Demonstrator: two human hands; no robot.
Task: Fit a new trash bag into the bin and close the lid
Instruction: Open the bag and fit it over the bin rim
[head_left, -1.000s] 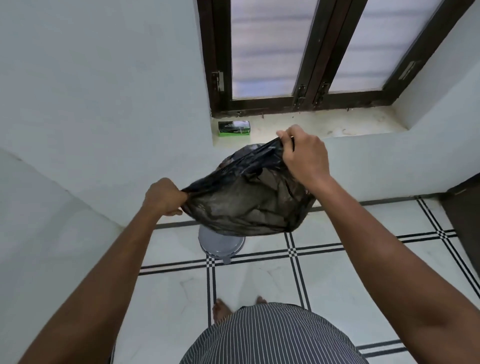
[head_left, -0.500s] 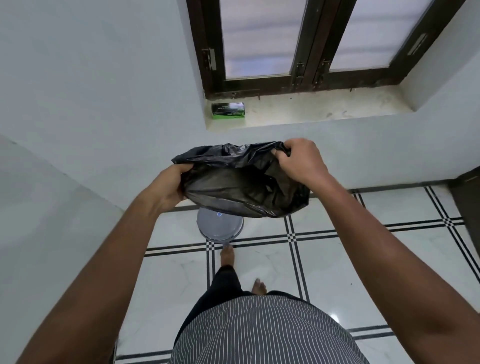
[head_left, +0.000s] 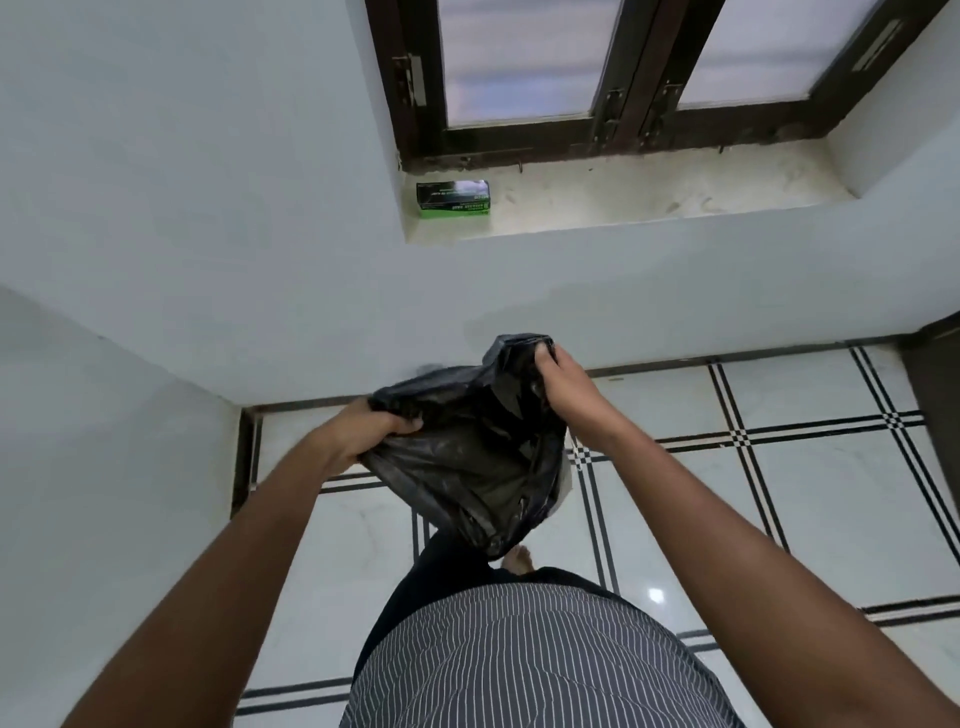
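A black trash bag (head_left: 467, 457) hangs in the air in front of me, its mouth spread between both hands. My left hand (head_left: 363, 434) grips the bag's left edge. My right hand (head_left: 563, 384) pinches the right edge, held a little higher. The bag sags down over the spot near my foot. A small pale sliver (head_left: 565, 480) shows at the bag's right side; I cannot tell if it is the bin, which is otherwise hidden behind the bag.
A green and black box (head_left: 453, 199) lies on the window sill (head_left: 649, 192) at its left end. White walls form a corner at the left. The tiled floor (head_left: 779, 499) stretches to the right, with a dark doorway edge (head_left: 935, 415) at far right.
Both hands have lowered the bag and pulled its mouth wider. The bag now covers the round grey bin that showed below it before. I have stepped closer to the wall.
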